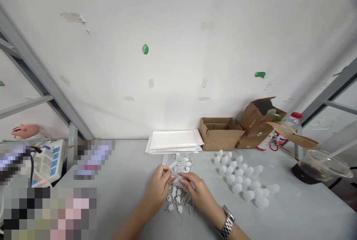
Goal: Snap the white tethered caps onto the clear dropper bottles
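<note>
My left hand and my right hand meet over the middle of the grey table, fingers pinched on a small whitish, translucent piece between them. Its exact shape is too small to make out. Under and around the fingers lies a loose pile of small white parts, some with thin cords or tails. Clear and white pieces spread behind the hands. To the right, several frosted white rounded pieces stand or lie in loose rows.
White flat envelopes are stacked by the wall, beside an open cardboard box and a brown paper bag. A clear bowl of dark liquid sits far right. At left are a power strip and blurred items.
</note>
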Motion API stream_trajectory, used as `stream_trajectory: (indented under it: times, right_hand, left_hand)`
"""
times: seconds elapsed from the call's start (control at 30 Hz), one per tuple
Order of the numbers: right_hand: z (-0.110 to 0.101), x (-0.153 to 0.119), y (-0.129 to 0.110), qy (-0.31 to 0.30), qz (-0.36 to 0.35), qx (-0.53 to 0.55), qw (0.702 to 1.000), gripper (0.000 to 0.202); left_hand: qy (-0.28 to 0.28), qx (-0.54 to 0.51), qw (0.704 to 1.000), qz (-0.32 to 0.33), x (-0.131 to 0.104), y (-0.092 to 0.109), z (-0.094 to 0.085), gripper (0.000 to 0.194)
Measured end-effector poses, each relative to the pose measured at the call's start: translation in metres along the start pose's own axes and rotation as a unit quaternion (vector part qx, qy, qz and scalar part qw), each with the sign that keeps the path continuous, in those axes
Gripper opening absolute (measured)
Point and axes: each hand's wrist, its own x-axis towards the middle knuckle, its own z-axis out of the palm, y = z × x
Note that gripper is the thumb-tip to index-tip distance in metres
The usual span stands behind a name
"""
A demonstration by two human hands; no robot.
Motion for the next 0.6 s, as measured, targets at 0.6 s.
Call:
stream_trajectory:
  times: [0.6]
  right_hand:
    - [0.0008, -0.0047, -0.0061, 0.004, -0.011, 0.002, 1.0, 0.022]
  left_hand:
    - [0.037, -0.024, 0.999, -0.026, -0.0051, -0.0024, 0.0076, 0.032]
